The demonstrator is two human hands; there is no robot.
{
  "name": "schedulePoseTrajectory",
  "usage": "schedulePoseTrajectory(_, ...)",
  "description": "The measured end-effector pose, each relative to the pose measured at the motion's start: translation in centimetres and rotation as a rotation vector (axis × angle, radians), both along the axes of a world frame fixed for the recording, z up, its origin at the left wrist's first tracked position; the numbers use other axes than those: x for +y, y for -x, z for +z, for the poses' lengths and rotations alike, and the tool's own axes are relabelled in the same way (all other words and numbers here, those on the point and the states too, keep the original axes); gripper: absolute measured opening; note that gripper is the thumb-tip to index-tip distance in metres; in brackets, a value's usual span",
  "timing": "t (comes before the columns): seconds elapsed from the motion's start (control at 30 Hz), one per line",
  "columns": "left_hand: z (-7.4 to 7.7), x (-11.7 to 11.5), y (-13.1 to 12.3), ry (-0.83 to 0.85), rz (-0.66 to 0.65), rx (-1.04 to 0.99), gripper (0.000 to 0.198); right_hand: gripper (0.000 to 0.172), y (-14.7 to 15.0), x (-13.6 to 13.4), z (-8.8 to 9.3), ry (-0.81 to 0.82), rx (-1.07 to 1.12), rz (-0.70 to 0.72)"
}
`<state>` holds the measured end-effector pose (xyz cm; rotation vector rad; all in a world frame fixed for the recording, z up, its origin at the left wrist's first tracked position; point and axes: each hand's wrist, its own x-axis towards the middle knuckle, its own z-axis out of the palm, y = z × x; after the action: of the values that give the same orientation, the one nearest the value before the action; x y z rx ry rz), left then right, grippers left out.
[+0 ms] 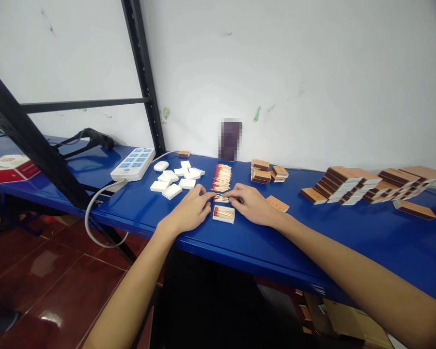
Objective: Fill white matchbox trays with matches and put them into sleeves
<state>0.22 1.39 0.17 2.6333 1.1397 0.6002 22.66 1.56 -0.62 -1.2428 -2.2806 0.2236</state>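
Observation:
Several red-tipped matches (221, 198) lie crosswise between my two hands on the blue table. My left hand (193, 209) has its fingers curled, with the index fingertip at the red heads. From the other side my right hand (250, 203), also curled, has its fingertips at the plain ends, so the small bunch is held between both hands. Just in front sits a white matchbox tray (224, 221) with matches in it. Behind the hands stretches a long pile of matches (222, 177), heads to the left. A flat orange matchbox sleeve (277, 204) lies by my right wrist.
White trays (172, 191) lie scattered at left, near a white rounded object (161, 166) and a power strip (133, 165). Orange matchboxes (260, 172) stand behind my right hand; larger stacks (343, 182) are farther right. A dark pixelated object (230, 140) leans against the wall.

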Motion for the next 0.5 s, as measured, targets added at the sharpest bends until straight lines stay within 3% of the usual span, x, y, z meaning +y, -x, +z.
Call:
schedulePoseTrajectory(0.3,0.3,-0.1,0.1,0.004,-0.018,-0.001,0.035,0.023,0.1,0.1,0.6,0.131,0.139,-0.013)
schedulePoseTrajectory(0.5,1.8,1.5,-0.5,-0.014,-0.043,0.154,0.027,0.018,0.5,0.3,1.0,0.134,0.142,-0.001)
